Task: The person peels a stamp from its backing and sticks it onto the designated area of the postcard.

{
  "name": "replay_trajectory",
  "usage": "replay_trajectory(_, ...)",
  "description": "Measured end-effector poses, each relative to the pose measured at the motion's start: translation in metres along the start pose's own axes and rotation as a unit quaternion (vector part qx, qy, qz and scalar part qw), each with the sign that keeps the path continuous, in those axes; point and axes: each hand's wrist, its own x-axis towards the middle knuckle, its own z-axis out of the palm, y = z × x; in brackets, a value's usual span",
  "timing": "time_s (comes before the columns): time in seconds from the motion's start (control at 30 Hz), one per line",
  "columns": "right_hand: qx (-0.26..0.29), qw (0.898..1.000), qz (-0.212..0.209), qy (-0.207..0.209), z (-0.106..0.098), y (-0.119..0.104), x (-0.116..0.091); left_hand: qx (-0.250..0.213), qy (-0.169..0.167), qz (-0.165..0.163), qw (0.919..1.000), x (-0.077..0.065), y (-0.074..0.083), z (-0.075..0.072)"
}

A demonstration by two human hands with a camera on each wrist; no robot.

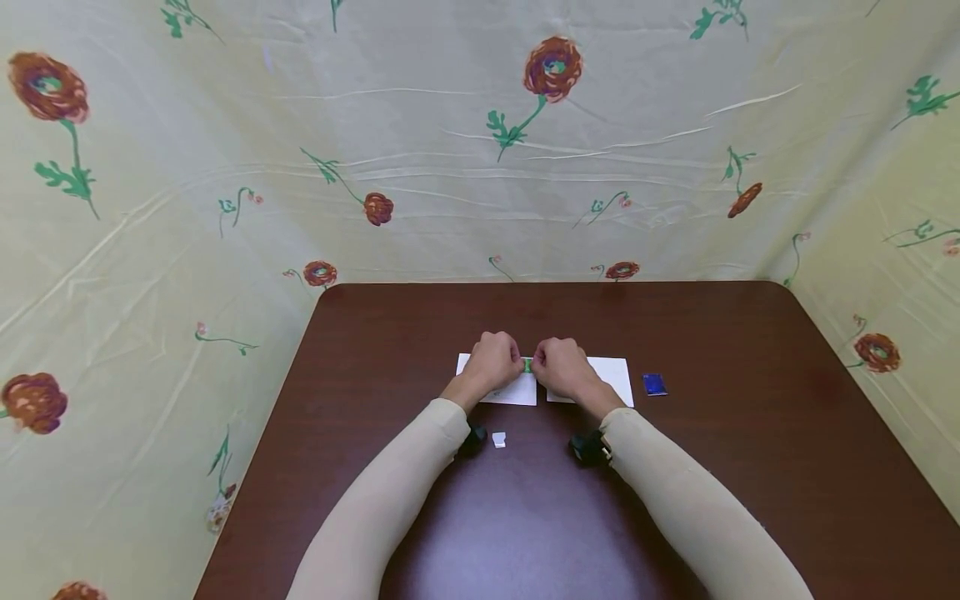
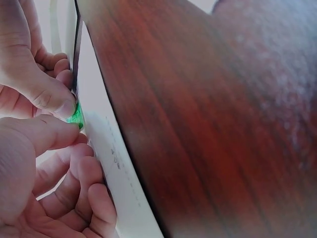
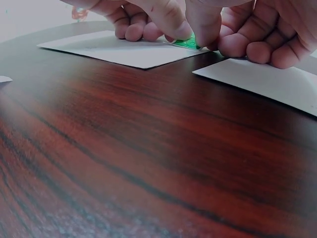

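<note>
A small green piece [image 1: 528, 365] sits between the two hands, by the inner edge of the left white card [image 1: 517, 393]. The left hand [image 1: 492, 363], over that card, pinches one side of the green piece with thumb and finger. From the other side the right hand [image 1: 564, 367] pinches it too, thumbs nearly meeting in the right wrist view. The right hand's other fingers curl down at the right white card [image 1: 617, 380]. Faint marks show on the left card [image 2: 114, 153] in the left wrist view. Fingertips hide most of the green piece [image 3: 188, 42].
The brown table [image 1: 525, 533] carries a small blue square packet [image 1: 655, 384] to the right of the cards. A torn white scrap [image 1: 498, 439] lies nearer the person, between the forearms. Flowered cloth [image 1: 450, 117] hangs behind the table and along its sides.
</note>
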Motion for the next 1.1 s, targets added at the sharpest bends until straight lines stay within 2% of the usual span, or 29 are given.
replay_trajectory(0.5,-0.014,1.0,-0.007,0.008,0.0056,0.0009,0.0028,-0.007,0.004,-0.008,0.9999,-0.0002,-0.0003,0.0014)
replay_trajectory(0.73,-0.019,1.0,0.003,0.008,0.004,-0.0014,0.0014,-0.009,0.004,-0.009,0.9999,0.0006,-0.0022,0.0025)
replay_trajectory(0.97,-0.025,0.999,-0.029,0.021,0.0033,-0.0002,0.0037,-0.001,0.006,0.017,0.9998,0.0019,-0.0045,0.0045)
replay_trajectory(1.1,-0.032,0.998,-0.054,0.023,0.0045,0.001,0.005,0.004,0.001,0.016,0.9999,0.001,-0.0044,0.0042)
